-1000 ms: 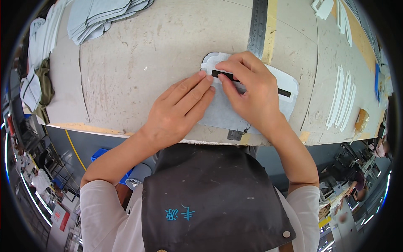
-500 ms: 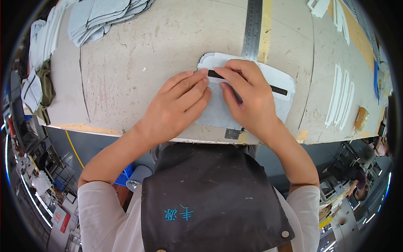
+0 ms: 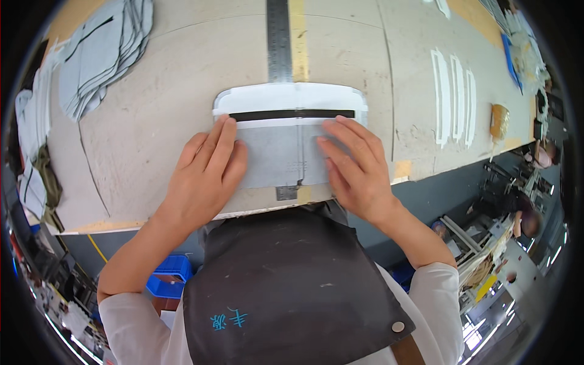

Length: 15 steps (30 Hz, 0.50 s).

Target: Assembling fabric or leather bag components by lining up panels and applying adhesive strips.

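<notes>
The left hand point(image 3: 204, 173) and right hand point(image 3: 363, 171) are flanking the grey panel point(image 3: 267, 153), fingers loosely parted, gripping nothing; at their fingertips the black strip point(image 3: 274, 114) is running across, risking skewing if either hand is pressing harder.

left hand point(image 3: 201, 176) at left edge of light grey flat panel with rounded far corners point(image 3: 264, 161), fingertips at left end of long straight black strip point(image 3: 286, 115). right hand point(image 3: 363, 170) at panel's right edge, fingers bent and apart, tips near right end of strip; contact unclear. smooth white band point(image 3: 255, 97) just beyond strip. panel lies across dark grey metal ruler point(image 3: 279, 48) and yellow tape line point(image 3: 298, 42), both on scuffed beige worktable point(image 3: 340, 55). fanned stack of light grey panels point(image 3: 91, 61) far left, olive-green cloth point(image 3: 45, 185) nearer. narrow white frames point(image 3: 456, 100) on right, amber-coloured object point(image 3: 499, 121) beside them. dark brown apron point(image 3: 286, 280) on person.
</notes>
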Available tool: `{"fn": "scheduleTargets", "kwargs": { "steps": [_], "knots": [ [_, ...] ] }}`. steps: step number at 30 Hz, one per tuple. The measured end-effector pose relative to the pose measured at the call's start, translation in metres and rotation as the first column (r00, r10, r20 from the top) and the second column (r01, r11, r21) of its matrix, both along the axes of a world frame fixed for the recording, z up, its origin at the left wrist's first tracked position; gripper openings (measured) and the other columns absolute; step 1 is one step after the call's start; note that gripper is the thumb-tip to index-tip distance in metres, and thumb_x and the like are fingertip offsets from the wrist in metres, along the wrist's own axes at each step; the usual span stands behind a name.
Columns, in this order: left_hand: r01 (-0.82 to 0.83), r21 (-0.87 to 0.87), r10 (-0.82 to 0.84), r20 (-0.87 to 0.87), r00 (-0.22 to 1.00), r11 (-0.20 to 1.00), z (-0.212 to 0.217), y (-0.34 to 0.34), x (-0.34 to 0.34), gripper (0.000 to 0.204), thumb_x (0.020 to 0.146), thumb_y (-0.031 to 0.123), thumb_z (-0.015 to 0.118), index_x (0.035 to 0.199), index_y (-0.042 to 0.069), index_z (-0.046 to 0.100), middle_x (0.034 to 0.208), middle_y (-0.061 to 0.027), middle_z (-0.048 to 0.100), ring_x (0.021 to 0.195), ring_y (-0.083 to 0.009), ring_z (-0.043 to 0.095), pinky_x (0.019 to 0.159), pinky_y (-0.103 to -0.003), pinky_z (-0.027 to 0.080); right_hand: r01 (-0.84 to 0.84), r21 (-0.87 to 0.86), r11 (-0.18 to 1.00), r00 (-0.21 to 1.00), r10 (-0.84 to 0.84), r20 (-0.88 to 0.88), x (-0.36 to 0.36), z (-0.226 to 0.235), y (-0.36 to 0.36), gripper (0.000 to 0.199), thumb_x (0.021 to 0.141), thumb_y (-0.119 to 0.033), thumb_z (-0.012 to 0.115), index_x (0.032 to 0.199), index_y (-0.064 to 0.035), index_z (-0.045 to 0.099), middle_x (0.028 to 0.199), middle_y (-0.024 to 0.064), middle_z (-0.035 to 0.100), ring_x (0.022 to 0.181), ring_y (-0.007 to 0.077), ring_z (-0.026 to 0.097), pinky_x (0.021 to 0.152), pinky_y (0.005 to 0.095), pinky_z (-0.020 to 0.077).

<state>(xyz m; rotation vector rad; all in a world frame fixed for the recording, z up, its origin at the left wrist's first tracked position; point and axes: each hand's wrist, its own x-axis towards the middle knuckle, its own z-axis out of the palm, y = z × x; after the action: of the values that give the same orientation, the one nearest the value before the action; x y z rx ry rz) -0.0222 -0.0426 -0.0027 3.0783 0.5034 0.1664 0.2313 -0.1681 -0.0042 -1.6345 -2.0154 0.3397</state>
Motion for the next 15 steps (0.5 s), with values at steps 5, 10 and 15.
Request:
{"fn": "scheduleTargets", "kwargs": {
  "steps": [5,10,15],
  "knots": [
    [0.076,0.076,-0.070,-0.086,0.994,0.994,0.007,0.002,0.007,0.024,0.084,0.007,0.057,0.107,0.000,0.059,0.127,-0.0287,0.055,0.121,-0.0366,0.057,0.098,-0.039,0.044,0.136,-0.062,0.989,0.984,-0.127,0.128,0.023,0.000,-0.019,0.050,0.075,0.002,0.064,0.124,0.0042,0.059,0.136,0.0159,0.054,0.126,0.0340,0.051,0.099,0.0428,0.0446],
    [0.078,0.088,-0.066,-0.129,0.989,0.993,0.010,0.001,0.010,0.025,0.083,0.004,0.059,0.108,0.000,0.058,0.126,-0.0293,0.056,0.121,-0.0367,0.057,0.098,-0.040,0.045,0.101,-0.090,0.991,0.955,-0.071,0.289,0.021,0.004,-0.021,0.052,0.077,0.000,0.064,0.127,0.0050,0.056,0.136,0.0171,0.053,0.125,0.0336,0.052,0.098,0.0408,0.0467],
    [-0.053,-0.103,0.060,0.063,0.996,0.993,0.006,0.009,0.007,0.026,0.079,-0.002,0.063,0.105,-0.001,0.061,0.122,-0.0213,0.058,0.101,-0.0313,0.062,0.093,-0.042,0.047,0.077,-0.066,0.995,0.983,-0.065,0.169,0.030,-0.002,-0.017,0.050,0.078,-0.002,0.065,0.127,0.0052,0.056,0.132,0.0173,0.053,0.123,0.0343,0.053,0.096,0.0413,0.0491]
  ]
}}
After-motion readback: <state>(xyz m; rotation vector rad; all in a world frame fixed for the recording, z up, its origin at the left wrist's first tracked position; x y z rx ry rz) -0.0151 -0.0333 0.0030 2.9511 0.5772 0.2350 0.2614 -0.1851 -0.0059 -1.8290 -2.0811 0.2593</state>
